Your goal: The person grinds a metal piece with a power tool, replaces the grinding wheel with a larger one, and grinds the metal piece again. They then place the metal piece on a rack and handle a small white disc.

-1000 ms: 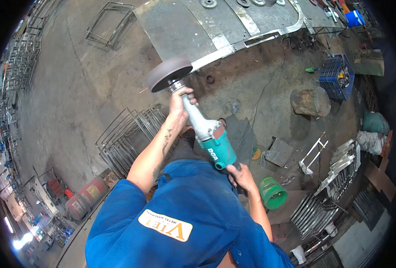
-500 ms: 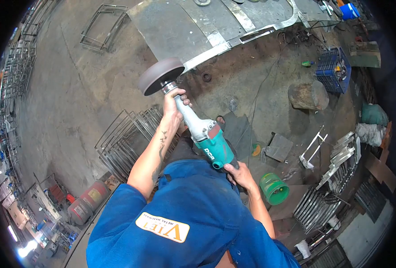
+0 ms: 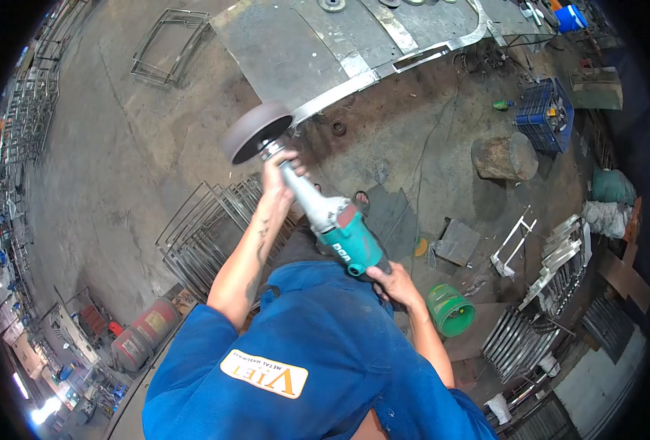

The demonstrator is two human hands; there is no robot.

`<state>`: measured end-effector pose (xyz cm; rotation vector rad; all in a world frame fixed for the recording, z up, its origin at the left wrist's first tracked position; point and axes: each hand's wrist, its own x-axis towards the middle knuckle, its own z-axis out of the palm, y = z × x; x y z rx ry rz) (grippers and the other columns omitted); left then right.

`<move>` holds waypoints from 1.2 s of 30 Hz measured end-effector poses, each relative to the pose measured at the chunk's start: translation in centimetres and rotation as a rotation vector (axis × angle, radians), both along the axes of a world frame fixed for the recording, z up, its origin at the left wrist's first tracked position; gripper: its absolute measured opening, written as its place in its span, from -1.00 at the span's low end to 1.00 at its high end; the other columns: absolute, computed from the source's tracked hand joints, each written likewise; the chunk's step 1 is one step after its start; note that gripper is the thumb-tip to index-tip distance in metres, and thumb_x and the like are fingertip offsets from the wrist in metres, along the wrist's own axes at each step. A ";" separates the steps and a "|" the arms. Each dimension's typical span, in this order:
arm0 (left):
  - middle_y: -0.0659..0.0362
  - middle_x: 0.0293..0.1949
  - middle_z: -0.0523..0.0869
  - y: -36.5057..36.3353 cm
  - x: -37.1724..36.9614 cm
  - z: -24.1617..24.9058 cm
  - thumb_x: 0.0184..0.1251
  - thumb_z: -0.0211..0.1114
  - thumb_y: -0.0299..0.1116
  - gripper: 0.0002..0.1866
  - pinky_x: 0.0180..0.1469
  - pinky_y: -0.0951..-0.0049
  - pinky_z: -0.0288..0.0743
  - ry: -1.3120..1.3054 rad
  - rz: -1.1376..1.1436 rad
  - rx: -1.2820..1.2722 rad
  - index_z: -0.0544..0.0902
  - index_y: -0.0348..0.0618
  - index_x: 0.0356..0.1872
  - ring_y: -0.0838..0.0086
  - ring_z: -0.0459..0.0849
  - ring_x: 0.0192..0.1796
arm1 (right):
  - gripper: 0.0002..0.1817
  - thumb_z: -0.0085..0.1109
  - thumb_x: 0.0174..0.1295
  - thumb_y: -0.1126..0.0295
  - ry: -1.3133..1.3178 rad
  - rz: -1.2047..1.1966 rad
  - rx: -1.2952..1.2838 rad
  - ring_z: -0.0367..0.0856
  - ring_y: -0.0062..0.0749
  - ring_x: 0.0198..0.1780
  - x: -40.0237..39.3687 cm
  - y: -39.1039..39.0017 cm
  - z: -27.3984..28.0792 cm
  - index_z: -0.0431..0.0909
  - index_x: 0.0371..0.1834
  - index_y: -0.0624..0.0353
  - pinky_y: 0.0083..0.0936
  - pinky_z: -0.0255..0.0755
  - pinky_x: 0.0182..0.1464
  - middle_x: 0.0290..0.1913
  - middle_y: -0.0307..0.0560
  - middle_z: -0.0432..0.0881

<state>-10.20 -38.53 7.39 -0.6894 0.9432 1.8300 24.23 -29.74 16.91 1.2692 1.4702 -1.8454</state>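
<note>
A straight grinder (image 3: 350,238) with a teal motor body and a grey neck lies diagonally across the front of my body. My left hand (image 3: 279,172) is wrapped round its neck, just below the wheel. At the rear end, my right hand (image 3: 394,282) grips the dark handle. A thick brown abrasive wheel (image 3: 259,130) sits on the far tip, close to the near corner of the metal-topped table (image 3: 266,55). On that table's edge lies a shiny metal frame (image 3: 339,97) with a curved end, apart from my hands.
Stacked metal frames (image 3: 204,231) stand close by my left arm. To the right are a green bucket (image 3: 451,309), a wooden stump (image 3: 504,155), a blue crate (image 3: 545,114) and metal racks (image 3: 519,345). A cable (image 3: 431,136) runs across the floor.
The grinder's wheel end and my left hand have shifted slightly left and down. My right hand stays almost in place, and both hands keep their grip.
</note>
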 end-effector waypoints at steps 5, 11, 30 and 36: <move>0.32 -0.58 0.36 -9.8 2.9 0.5 0.10 0.25 -0.31 -0.86 -0.18 0.27 0.41 -0.011 0.221 0.033 0.44 -0.01 -0.47 0.46 0.40 -0.49 | -0.25 0.42 0.04 -0.30 -0.075 0.245 0.145 0.67 -0.34 -0.46 -1.2 0.3 -0.1 0.67 -0.23 0.33 -0.37 0.49 -0.37 -0.47 0.00 0.69; 0.33 -0.59 0.40 -15.2 5.8 -1.9 0.07 0.28 -0.34 -0.84 -0.15 0.26 0.44 -0.172 0.480 0.018 0.43 0.02 -0.50 0.45 0.44 -0.51 | -0.03 0.34 -0.08 -0.47 -0.177 0.643 0.399 0.76 0.07 -0.14 -6.8 2.8 4.5 0.69 -0.10 0.40 -0.15 0.56 -0.05 -0.24 0.28 0.75; 0.31 -0.63 0.43 -10.7 2.8 -5.2 0.12 0.30 -0.29 -0.86 -0.17 0.24 0.44 -0.251 0.412 0.344 0.51 -0.02 -0.39 0.46 0.45 -0.54 | -0.07 0.42 -0.07 -0.39 -0.289 0.598 0.489 0.78 -0.08 -0.16 -7.7 1.3 6.6 0.69 -0.02 0.39 -0.23 0.58 -0.04 -0.24 0.23 0.76; 0.29 -0.62 0.39 -7.0 0.1 -0.6 0.14 0.26 -0.34 -0.85 -0.22 0.22 0.46 -0.161 0.232 0.389 0.52 -0.07 -0.29 0.45 0.43 -0.52 | -0.21 0.49 -0.02 -0.24 -0.178 0.299 0.405 0.75 -0.25 -0.19 -4.0 -1.7 4.7 0.70 -0.07 0.37 -0.29 0.57 -0.07 -0.24 0.11 0.76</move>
